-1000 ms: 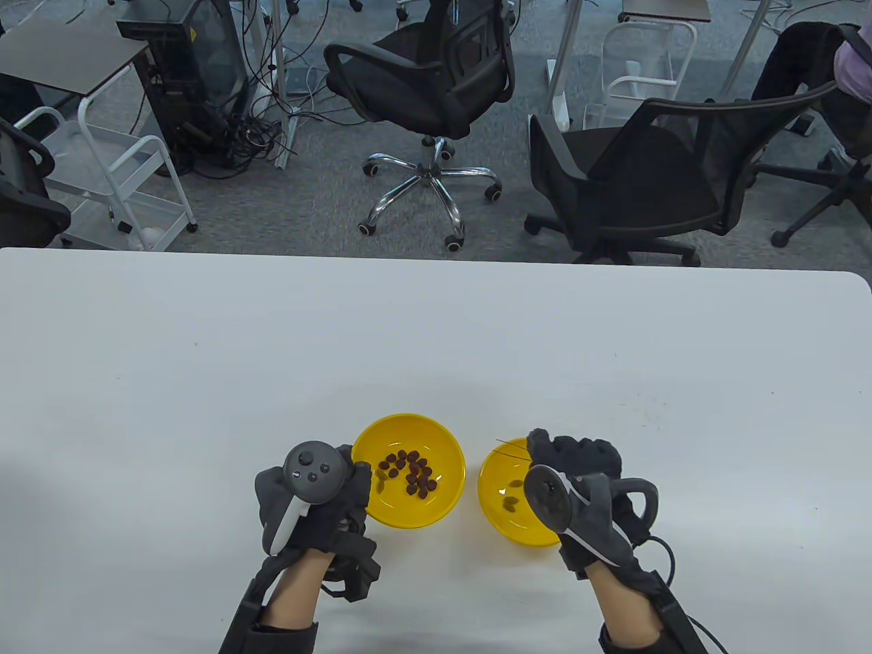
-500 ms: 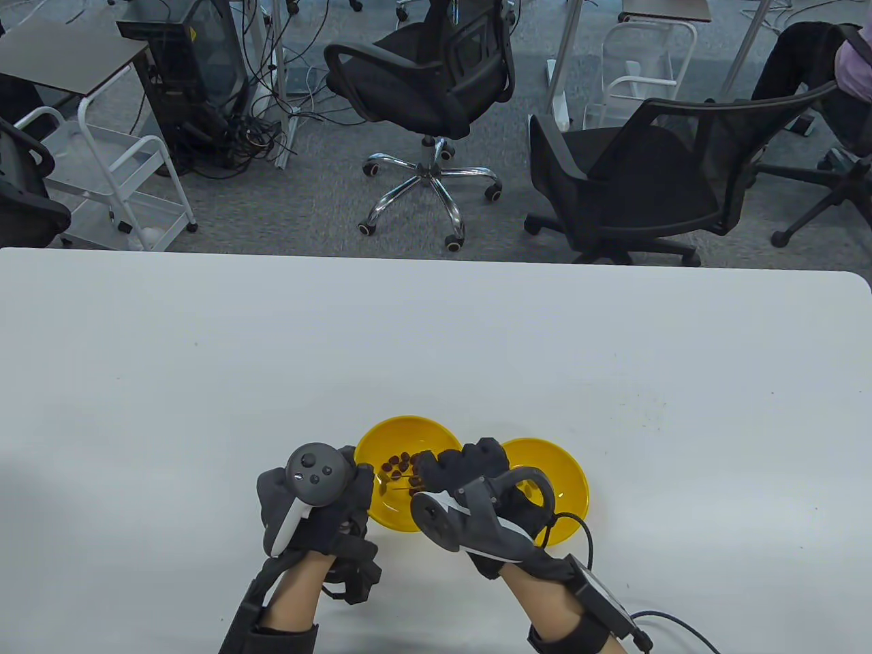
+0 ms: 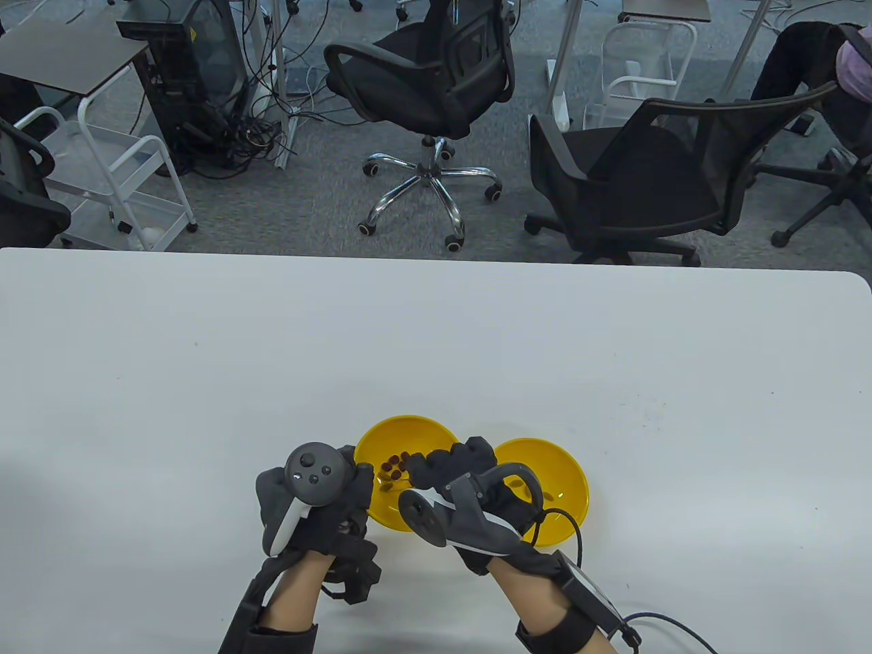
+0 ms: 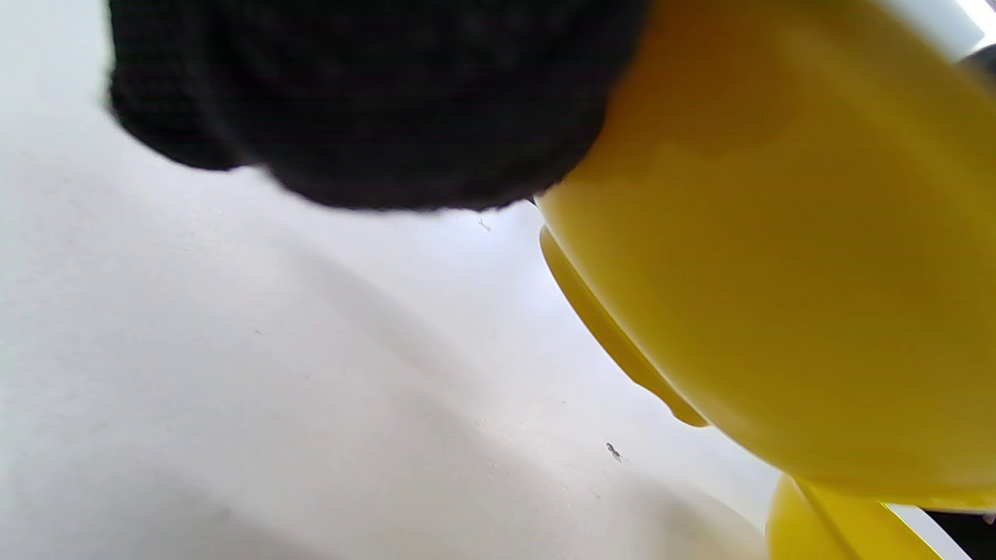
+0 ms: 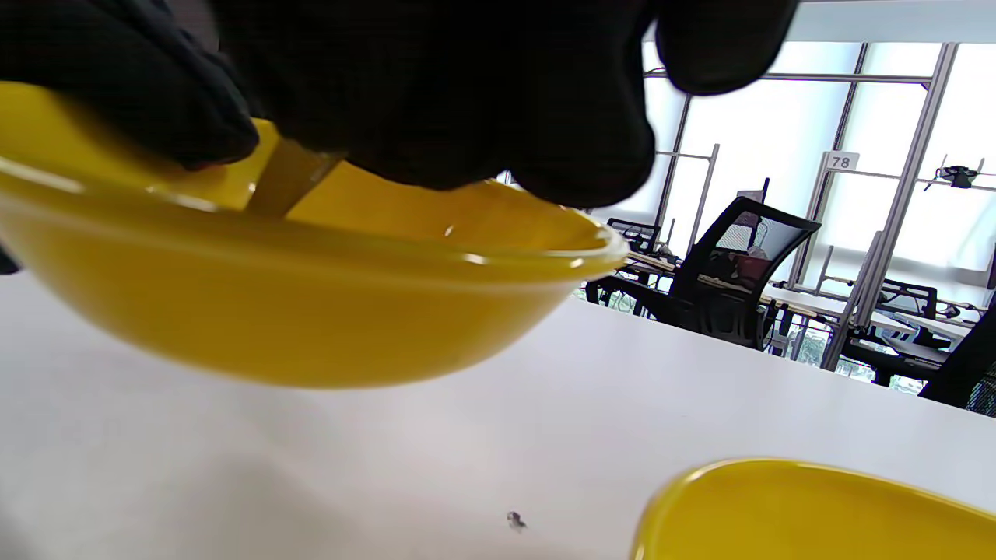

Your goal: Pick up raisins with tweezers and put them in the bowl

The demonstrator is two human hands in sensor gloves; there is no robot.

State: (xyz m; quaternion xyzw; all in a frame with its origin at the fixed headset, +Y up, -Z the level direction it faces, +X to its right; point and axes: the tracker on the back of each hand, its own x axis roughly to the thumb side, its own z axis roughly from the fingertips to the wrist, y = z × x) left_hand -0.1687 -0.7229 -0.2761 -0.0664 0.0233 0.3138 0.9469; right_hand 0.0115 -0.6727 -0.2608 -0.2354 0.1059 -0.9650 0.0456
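My left hand [image 3: 317, 501] gripped the left bowl [image 3: 381, 507] near the table's [image 3: 204, 375] front edge; my right hand [image 3: 463, 490] held tweezers [image 5: 288, 183] over its raisins [image 3: 395, 466]. Most raisins remained; few, I judged, were in the right bowl [image 3: 565, 484]

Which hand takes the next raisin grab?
Right. The right hand holds the tweezers over the raisins in the left bowl; the left hand only steadies that bowl's rim.
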